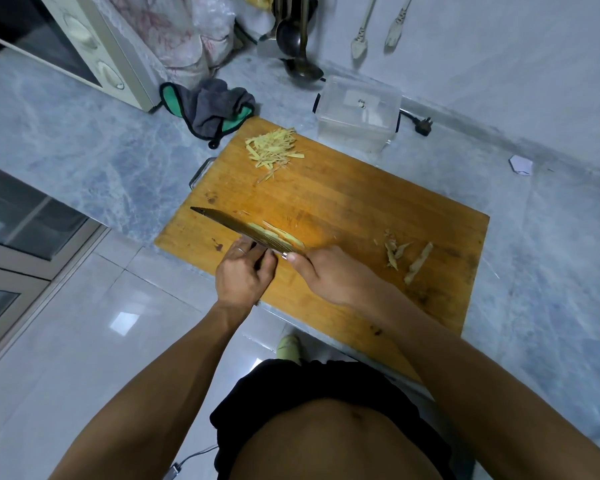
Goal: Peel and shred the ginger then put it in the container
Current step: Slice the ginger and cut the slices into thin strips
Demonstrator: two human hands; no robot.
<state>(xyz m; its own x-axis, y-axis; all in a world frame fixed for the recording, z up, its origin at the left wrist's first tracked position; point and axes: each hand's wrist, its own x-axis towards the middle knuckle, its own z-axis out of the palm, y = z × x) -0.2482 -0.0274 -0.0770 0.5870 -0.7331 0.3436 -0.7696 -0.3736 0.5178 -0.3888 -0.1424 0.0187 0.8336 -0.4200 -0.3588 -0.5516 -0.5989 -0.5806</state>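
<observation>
Right hand [329,271] grips the knife [243,228]; left hand [245,270], fingers curled, touches the blade where ginger shreds [278,233] cling. More shreds [274,148] and the container [357,114] lie well beyond both hands. Wiping along the edge could nick a fingertip

Bare arms, black shorts [312,386], ring [240,250] on left hand [243,271].
</observation>
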